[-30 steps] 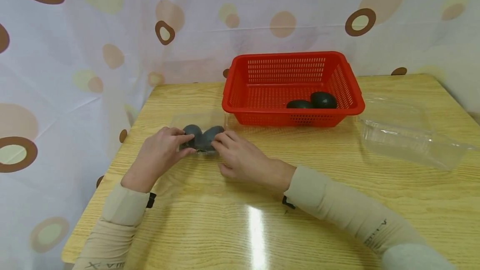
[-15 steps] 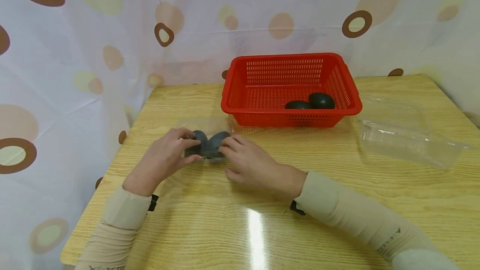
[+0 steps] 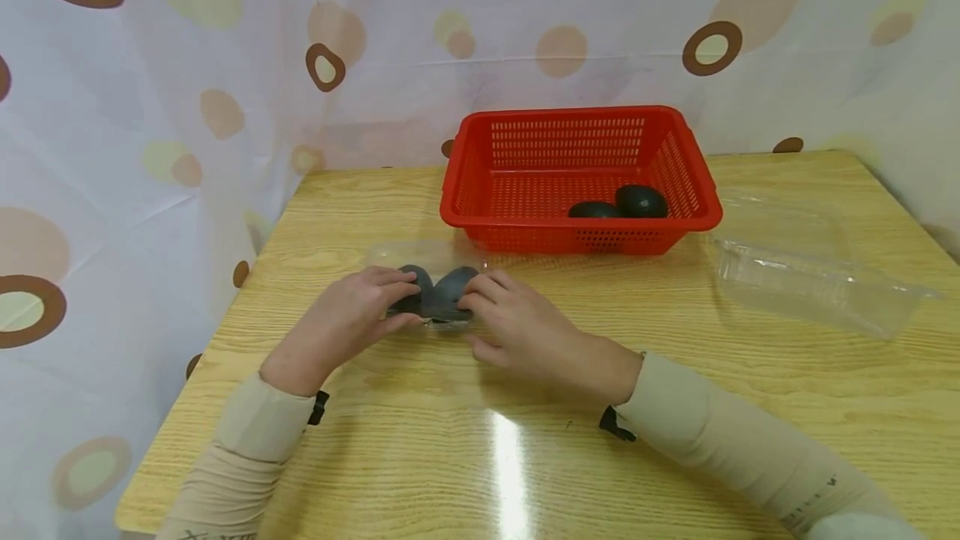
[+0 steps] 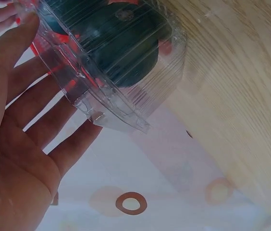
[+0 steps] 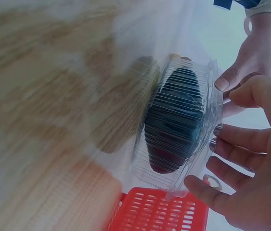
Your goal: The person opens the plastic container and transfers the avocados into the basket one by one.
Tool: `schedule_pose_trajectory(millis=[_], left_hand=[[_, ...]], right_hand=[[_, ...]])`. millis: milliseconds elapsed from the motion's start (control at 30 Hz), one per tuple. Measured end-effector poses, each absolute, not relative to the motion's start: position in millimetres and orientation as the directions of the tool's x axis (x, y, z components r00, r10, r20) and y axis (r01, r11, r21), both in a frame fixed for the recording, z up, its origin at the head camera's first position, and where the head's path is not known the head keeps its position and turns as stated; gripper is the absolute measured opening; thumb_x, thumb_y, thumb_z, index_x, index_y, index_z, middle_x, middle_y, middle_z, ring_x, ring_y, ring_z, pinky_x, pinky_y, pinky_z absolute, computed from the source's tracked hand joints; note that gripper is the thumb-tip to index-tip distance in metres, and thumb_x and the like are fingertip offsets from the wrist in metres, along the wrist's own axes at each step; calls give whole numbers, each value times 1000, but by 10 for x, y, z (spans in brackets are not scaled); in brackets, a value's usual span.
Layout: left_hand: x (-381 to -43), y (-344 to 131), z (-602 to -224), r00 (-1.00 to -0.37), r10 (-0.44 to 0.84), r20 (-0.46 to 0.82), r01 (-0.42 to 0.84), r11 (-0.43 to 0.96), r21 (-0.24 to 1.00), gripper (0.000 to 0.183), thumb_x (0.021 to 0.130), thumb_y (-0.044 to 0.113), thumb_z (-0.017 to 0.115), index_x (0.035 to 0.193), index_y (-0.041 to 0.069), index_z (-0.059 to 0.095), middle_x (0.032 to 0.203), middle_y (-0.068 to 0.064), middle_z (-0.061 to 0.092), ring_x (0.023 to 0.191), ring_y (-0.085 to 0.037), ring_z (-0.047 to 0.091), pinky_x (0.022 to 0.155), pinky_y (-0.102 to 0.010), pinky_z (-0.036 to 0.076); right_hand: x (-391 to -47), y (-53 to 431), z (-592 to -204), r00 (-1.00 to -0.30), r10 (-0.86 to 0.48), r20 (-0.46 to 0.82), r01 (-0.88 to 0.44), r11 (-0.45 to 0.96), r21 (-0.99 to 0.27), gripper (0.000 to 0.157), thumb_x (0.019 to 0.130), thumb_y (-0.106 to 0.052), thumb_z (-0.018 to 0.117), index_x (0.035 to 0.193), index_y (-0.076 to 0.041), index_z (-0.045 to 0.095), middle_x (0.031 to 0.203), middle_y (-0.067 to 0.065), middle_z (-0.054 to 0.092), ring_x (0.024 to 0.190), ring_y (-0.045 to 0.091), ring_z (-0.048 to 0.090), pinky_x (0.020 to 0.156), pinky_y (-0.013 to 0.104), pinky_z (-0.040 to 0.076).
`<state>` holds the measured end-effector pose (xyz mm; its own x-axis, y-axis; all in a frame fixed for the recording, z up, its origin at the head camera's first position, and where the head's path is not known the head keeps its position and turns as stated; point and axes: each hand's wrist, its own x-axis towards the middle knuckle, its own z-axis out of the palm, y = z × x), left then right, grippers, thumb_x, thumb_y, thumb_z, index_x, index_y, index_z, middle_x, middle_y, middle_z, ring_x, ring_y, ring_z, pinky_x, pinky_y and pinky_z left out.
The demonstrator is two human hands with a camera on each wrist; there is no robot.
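Note:
A clear plastic clamshell container (image 3: 427,252) rests on the table with two dark avocados (image 3: 453,287) visible inside. At its left end my left hand (image 3: 348,315) grips it, thumb at the near rim and fingers over the top. My right hand (image 3: 521,327) touches the right end with its fingertips, its thumb held apart from the plastic. In the left wrist view, ribbed plastic covers an avocado (image 4: 121,48), beside the spread left fingers. The right wrist view has one avocado (image 5: 174,120) behind the ribbed wall, with the right fingers along the rim flanges.
A red perforated basket (image 3: 581,238) stands at the back, just beyond the container, with two avocados (image 3: 641,201) in its right part. To its right lies another clear clamshell (image 3: 817,290), opened out. A patterned curtain (image 3: 420,40) hangs behind the wooden table (image 3: 420,457).
Both hands have moved to the right and slightly nearer, and the container with its avocados has shifted with them. The basket and the other clamshell stay in place.

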<state>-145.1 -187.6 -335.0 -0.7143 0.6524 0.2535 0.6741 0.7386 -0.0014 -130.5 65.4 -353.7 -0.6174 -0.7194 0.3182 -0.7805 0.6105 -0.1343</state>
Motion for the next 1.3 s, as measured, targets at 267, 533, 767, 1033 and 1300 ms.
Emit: schedule_pose_trajectory(millis=[267,533,767,1033,1300], left_hand=[[-1464,-1700,-3378,-623,728,286,749,661,-51,41,86,34,76,115,5,71,117,-11,73,109,-27,68,91,-38,58],[-1465,-1497,-3377,-561,776,287,779,613,-133,40,89,33,73,120,8,70,116,-9,74,108,-27,69,91,-38,58],[-1454,-1357,-3380,-514,806,295,793,577,-196,37,90,32,73,118,9,72,116,-10,74,107,-26,70,91,-37,58],[-1449,-1210,-3451,-415,843,342,780,523,-343,33,90,29,73,113,7,72,113,-10,75,105,-23,71,93,-33,57],[-1423,-1116,-3523,-366,860,354,756,497,-426,29,87,16,76,114,9,71,113,-7,75,104,-23,72,85,-35,60]], right_hand=[[-1246,813,-3529,-667,-668,330,-739,650,-178,29,89,-25,71,111,-7,69,115,5,63,110,25,56,98,37,51],[-1180,983,-3506,-706,-621,340,-704,669,-240,26,87,-23,73,108,-8,69,111,3,63,105,22,55,94,36,52],[-1132,1106,-3501,-721,-602,344,-689,677,-259,25,87,-23,74,106,-8,69,108,3,63,101,21,54,89,36,51],[-1098,1221,-3530,-753,-562,341,-654,693,-303,23,87,-22,73,105,-8,69,109,3,63,103,21,53,89,37,51],[-1041,1325,-3530,-797,-521,306,-604,699,-382,23,89,-21,72,106,-7,68,115,6,62,111,24,51,97,42,51]])
